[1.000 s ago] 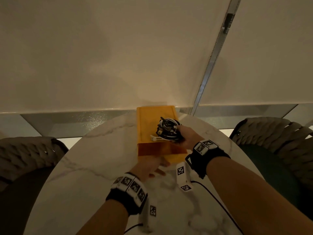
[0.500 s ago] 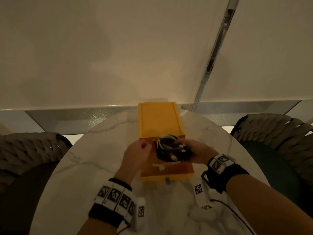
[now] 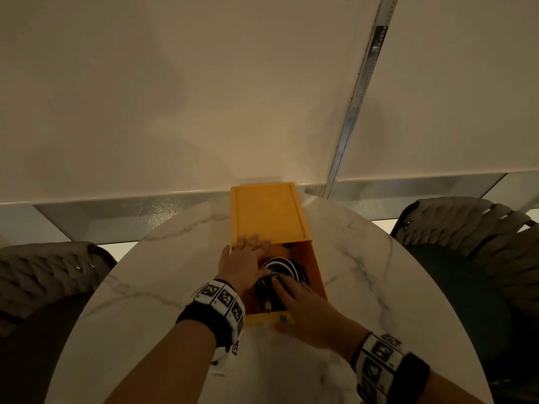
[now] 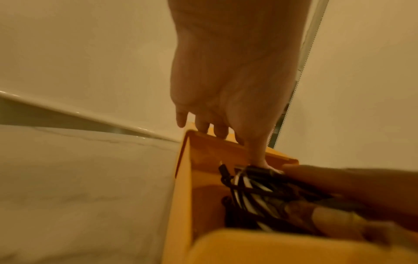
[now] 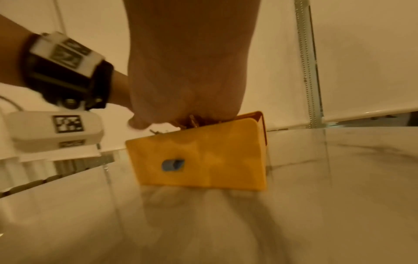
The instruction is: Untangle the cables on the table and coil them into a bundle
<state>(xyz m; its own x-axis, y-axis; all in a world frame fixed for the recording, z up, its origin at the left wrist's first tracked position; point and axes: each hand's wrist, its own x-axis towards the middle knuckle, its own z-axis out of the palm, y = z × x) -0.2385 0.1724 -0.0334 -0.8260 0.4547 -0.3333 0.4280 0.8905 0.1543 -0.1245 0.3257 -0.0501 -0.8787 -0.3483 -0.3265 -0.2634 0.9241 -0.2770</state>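
Right grip has seemingly lowered bundle into box.

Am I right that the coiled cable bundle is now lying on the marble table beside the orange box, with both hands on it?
Not quite: the cable bundle lies inside the orange box, in its pulled-out drawer, not on the marble table. The head view shows this. The left hand and right hand are indeed at it.

- Round white marble bench, grey-veined, dimly lit in warm light.
- Woven chairs at nine o'clock and three o'clock.
- Pale blinds at twelve o'clock.
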